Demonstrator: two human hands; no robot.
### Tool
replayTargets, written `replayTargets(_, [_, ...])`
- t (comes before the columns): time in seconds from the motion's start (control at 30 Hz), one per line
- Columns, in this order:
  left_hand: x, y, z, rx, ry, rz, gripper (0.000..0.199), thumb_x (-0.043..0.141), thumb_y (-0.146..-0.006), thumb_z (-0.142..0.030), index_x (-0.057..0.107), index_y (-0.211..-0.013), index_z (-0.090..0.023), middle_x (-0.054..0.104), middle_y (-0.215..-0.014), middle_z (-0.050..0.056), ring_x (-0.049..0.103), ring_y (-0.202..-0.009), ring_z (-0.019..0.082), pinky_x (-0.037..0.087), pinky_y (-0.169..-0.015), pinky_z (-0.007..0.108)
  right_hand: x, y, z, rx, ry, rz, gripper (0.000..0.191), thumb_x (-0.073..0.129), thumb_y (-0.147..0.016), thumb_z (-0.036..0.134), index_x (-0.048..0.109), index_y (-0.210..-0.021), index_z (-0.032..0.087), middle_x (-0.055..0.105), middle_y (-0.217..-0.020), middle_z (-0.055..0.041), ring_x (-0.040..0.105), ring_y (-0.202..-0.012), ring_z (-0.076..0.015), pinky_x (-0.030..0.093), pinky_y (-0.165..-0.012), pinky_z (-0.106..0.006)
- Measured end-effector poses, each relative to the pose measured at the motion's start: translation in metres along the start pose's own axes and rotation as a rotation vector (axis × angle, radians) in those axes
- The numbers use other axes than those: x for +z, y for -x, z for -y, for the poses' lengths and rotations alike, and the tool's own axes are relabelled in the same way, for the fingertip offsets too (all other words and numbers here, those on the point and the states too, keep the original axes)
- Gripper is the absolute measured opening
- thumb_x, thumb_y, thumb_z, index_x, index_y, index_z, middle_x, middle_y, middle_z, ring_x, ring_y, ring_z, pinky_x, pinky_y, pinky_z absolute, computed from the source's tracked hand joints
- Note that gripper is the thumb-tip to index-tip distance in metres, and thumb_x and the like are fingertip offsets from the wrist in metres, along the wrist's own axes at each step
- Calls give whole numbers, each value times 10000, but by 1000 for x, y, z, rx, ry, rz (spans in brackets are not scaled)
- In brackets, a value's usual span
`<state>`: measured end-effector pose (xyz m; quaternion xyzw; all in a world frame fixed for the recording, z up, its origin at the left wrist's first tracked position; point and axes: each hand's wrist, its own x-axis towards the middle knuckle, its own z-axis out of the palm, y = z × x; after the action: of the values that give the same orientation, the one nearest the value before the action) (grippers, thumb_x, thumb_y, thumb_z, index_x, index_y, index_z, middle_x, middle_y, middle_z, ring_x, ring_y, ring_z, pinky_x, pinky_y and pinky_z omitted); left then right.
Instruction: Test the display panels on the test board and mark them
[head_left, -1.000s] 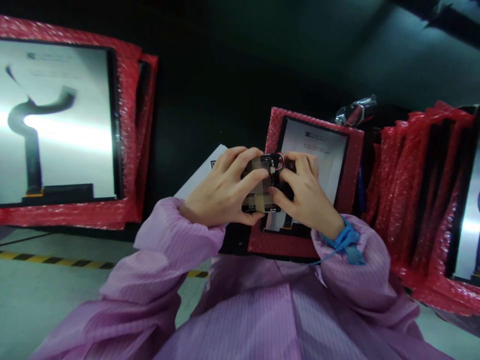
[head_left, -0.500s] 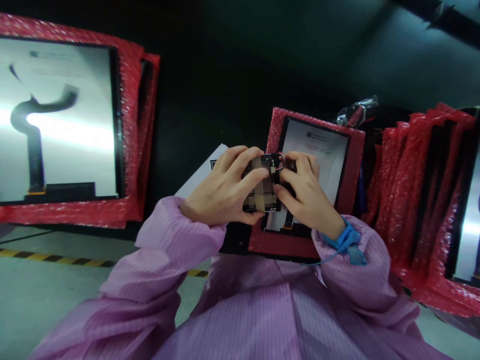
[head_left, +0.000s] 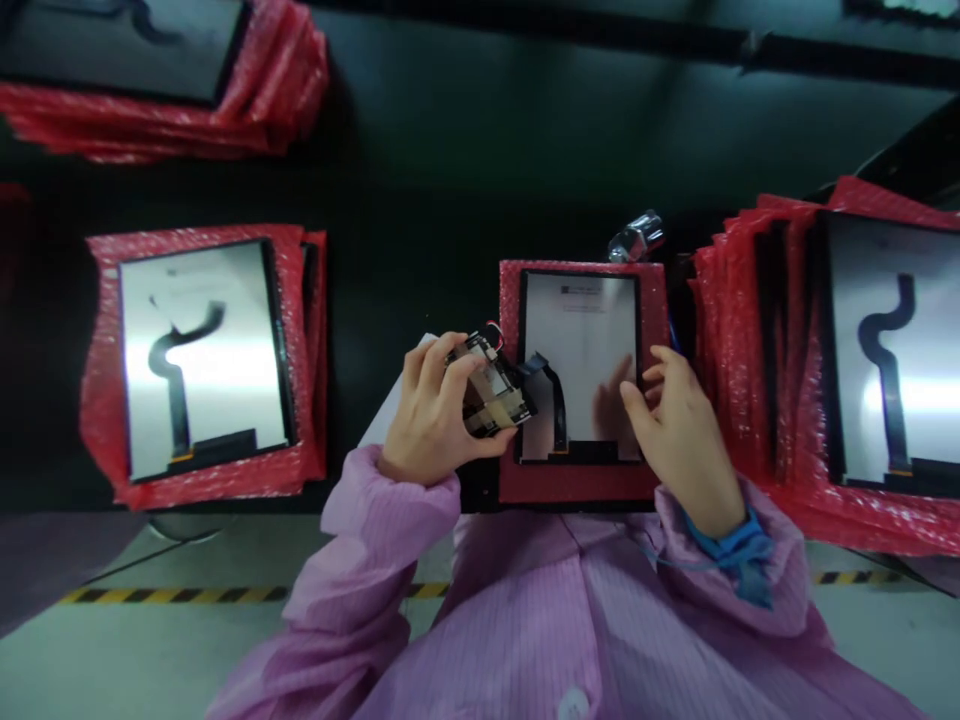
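Observation:
My left hand point(head_left: 441, 412) is closed around a small circuit board point(head_left: 495, 385) with tan tape across it and thin red and white wires at its top. A black ribbon cable point(head_left: 556, 400) runs up from the lower edge of a display panel point(head_left: 592, 345) to the board's right side; whether it is plugged in I cannot tell. The panel lies silvery back up on a red bubble-wrap sheet point(head_left: 581, 487). Over the panel's right edge, my right hand point(head_left: 681, 430) is held with thumb and fingers apart and nothing in them. A faint reflection of it shows in the panel.
Display panels on red bubble wrap lie at left point(head_left: 217, 350) and upper left point(head_left: 127, 50). On the right stands a thick stack of wrapped panels point(head_left: 795, 330). A shiny clear-looking object point(head_left: 636, 236) sits behind the middle panel. White paper point(head_left: 384, 412) is partly under my left hand.
My right hand has left the circuit board and moved right, its fingers opening. My left hand still holds the board, now tilted and left of the panel. The camera view has shifted.

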<state>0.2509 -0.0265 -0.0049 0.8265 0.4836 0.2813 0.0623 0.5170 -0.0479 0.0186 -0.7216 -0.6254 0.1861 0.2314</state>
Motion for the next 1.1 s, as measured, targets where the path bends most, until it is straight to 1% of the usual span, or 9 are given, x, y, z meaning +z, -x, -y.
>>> replayTargets(0.13, [8,3,-2,15,-1,-7,745,851,-618,-395,453,-1208,-176,500,-1311,194,482,-1215,383,431,-1040,589,7,3,-10,116,-9,-39,536,623,-844,378,528,-1304,121,667,-1060,-154,651,-936,-293,527,-891,-488])
replayTargets(0.23, [12,3,-1,20,1,-9,761,860,-614,-395,445,-1213,-177,512,-1302,195,496,-1210,380,428,-1038,587,9,-8,-10,205,-68,-1,543,683,-817,383,556,-1270,111,690,-979,-116,666,-921,-276,521,-858,-421])
replayTargets(0.37, [16,4,1,13,9,6,766,865,-608,-405,438,-1206,-187,524,-1293,191,516,-1200,373,423,-1036,584,6,-19,-6,278,-126,75,350,666,-858,364,627,-1136,154,704,-891,-58,677,-869,-222,488,-799,-330])
replayTargets(0.47, [19,5,3,22,15,-5,774,866,-603,-406,435,-1207,-187,526,-1294,191,521,-1204,371,417,-1039,583,7,-25,-1,265,-36,92,253,614,-902,378,657,-1034,166,700,-979,-83,671,-909,-218,472,-797,-316])
replayTargets(0.53, [20,6,5,29,12,-12,778,867,-603,-410,434,-1210,-186,528,-1294,193,523,-1203,373,413,-1039,587,8,-28,3,283,4,91,273,617,-904,392,658,-1039,157,692,-1045,-109,669,-957,-234,470,-812,-326])
replayTargets(0.67, [21,5,6,31,1,-8,733,841,-639,-420,441,-1203,-176,535,-1280,202,525,-1196,374,415,-1032,585,11,-35,7,322,-28,76,372,717,-834,431,652,-1058,141,690,-1104,-145,672,-1017,-262,481,-823,-342])
replayTargets(0.77, [22,4,5,22,1,-8,717,830,-647,-408,437,-1202,-179,534,-1278,203,527,-1201,373,413,-1033,586,13,-39,5,352,-64,70,368,782,-770,393,656,-1012,147,696,-1107,-151,676,-1020,-266,485,-809,-343])
replayTargets(0.97, [22,4,4,47,1,-57,717,814,-658,-420,428,-1207,-168,542,-1248,206,517,-1185,377,443,-999,580,17,-44,0,366,-233,51,319,824,-687,321,629,-883,162,691,-862,-61,650,-786,-186,464,-697,-295])
replayTargets(1.1, [17,3,2,25,-18,-90,726,820,-650,-394,427,-1217,-168,528,-1268,201,503,-1179,372,452,-992,569,9,-41,12,309,-365,20,271,761,-712,267,572,-875,161,614,-774,6,567,-678,-129,435,-635,-259])
